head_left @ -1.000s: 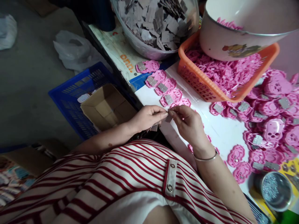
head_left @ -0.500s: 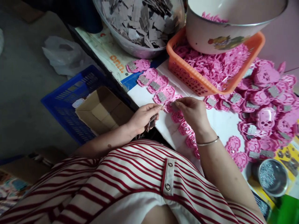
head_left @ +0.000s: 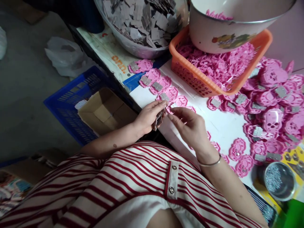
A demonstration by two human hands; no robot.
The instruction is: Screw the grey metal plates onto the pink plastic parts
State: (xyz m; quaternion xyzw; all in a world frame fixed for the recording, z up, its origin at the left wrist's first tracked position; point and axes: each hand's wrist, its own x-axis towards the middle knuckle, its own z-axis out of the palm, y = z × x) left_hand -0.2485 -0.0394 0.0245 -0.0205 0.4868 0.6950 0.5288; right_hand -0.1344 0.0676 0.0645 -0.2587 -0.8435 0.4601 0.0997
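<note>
Several thin grey plates are gripped in my left hand, at the table's near edge. My right hand has its thumb and forefinger pinched close to my left fingertips; whatever lies between them is too small to make out. A row of pink plastic casings runs along the white board. Those at the far end carry grey plates. One pink casing lies just beyond my right fingers, and my right hand and forearm hide part of the row.
A clear basin holds many grey plates. An enamel bowl stands in an orange basket of small pink parts. On the right are heaped pink casings and a metal cup of small metal bits. A blue crate holds a cardboard box.
My right hand has moved from over the casing row back toward me, to my left fingertips. A grey plate now shows on the casing where it was. My left hand has shifted slightly.
</note>
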